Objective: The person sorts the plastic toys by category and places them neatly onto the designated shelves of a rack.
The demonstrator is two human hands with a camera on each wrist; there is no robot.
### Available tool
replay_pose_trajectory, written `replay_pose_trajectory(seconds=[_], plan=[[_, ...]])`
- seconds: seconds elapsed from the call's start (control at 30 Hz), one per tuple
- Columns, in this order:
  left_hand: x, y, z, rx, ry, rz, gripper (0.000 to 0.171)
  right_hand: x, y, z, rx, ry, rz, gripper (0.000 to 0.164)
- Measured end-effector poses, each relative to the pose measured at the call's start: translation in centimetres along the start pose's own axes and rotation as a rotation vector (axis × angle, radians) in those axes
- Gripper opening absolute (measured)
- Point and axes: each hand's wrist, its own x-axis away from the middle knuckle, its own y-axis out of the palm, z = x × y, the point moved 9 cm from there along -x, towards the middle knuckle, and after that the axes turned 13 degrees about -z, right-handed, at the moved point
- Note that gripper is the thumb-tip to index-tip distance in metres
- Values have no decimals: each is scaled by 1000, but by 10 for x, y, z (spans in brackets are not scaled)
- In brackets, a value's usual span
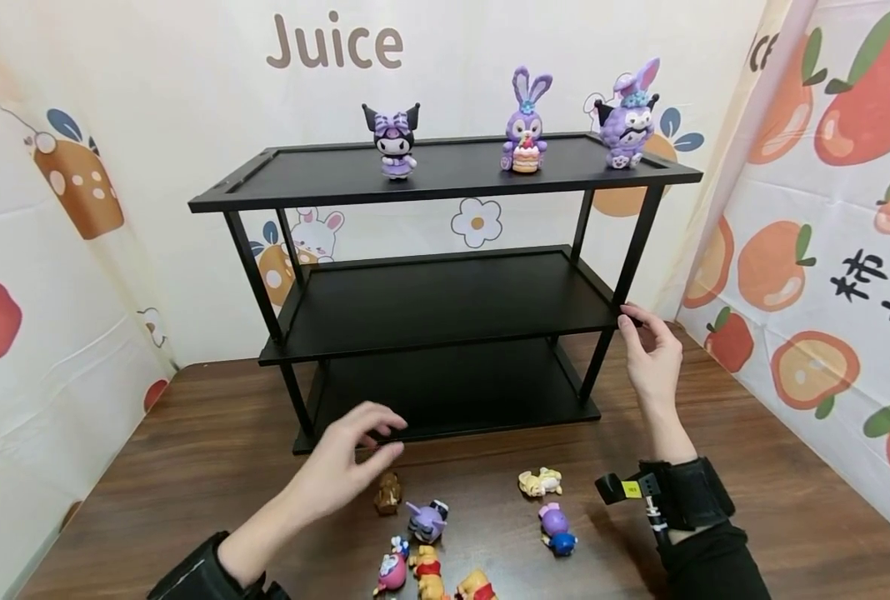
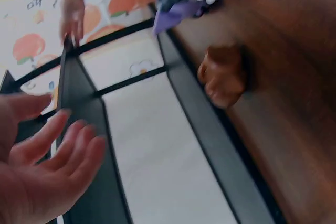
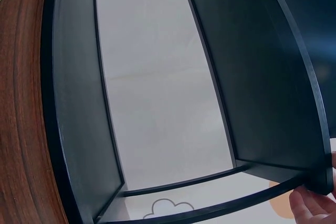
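Against fruit-print cloth (image 1: pixel 835 150), looks partway along, with three figurines (image 1: pixel 524 142) atop the black rack (image 1: pixel 452 168), others (image 1: pixel 427 521) lying on the table (image 1: pixel 490 467), fingers (image 1: pixel 373 415) loosely spread on left hand (image 1: pixel 340 462), pinching middle shelf's corner (image 3: pixel 319 181) on right hand (image 1: pixel 655 367)

Shelf (image 1: pixel 445 296) on table (image 1: pixel 490 508); three figurines (image 1: pixel 524 137) on top tier (image 1: pixel 460 162), other figurines (image 1: pixel 428 522) before shelf.

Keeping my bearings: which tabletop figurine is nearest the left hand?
The brown figurine, just below the left hand in the head view; the others lie farther off.

Fruit-printed backdrop (image 1: pixel 827 200) around wooden table (image 1: pixel 212 442)
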Motion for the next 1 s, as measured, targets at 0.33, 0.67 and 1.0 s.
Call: replay_pose_trajectory(seconds=[0.33, 0.67, 1.0], plan=[[7, 60, -13, 100, -76, -394, 24, 4, 5, -22, -50, -13, -29, 23], [11, 89, -21, 45, -72, -508, 27, 5, 6, -23, -66, 0, -28, 20], [10, 100, -22, -4, -63, -522, 31, 5, 7, -22, -84, 1, -32, 21]])
